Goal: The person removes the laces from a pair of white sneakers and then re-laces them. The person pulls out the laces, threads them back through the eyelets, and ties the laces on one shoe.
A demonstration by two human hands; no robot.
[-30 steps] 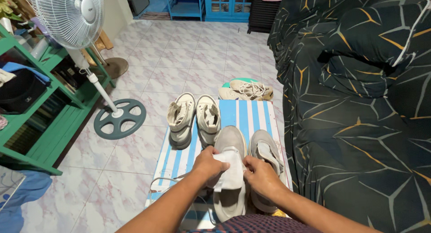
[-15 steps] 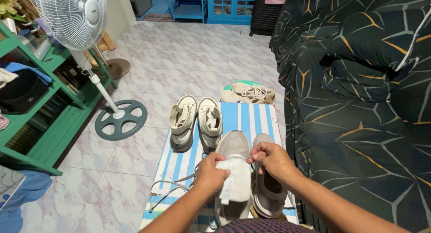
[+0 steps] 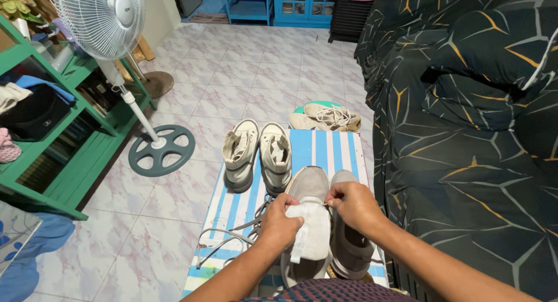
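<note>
My left hand (image 3: 280,222) pinches the grey sneaker's (image 3: 306,220) soft, floppy tongue (image 3: 313,232); my right hand (image 3: 352,204) grips its light, pliable collar.

**One head-worn view, looking steeply down and forward**

Taken from the wearer's head, tilted down over both forearms toward a blue-and-white striped mat (image 3: 325,148) on a tiled floor (image 3: 232,75). Closest at the bottom edge: left hand (image 3: 282,220) and right hand (image 3: 354,204) at a grey shoe (image 3: 308,188), filling the lower centre. Farther up the frame, blue furniture across the room. Green shelf (image 3: 52,156) along the left edge, dark patterned sofa (image 3: 476,162) along the right. No second view to overlap.
</note>
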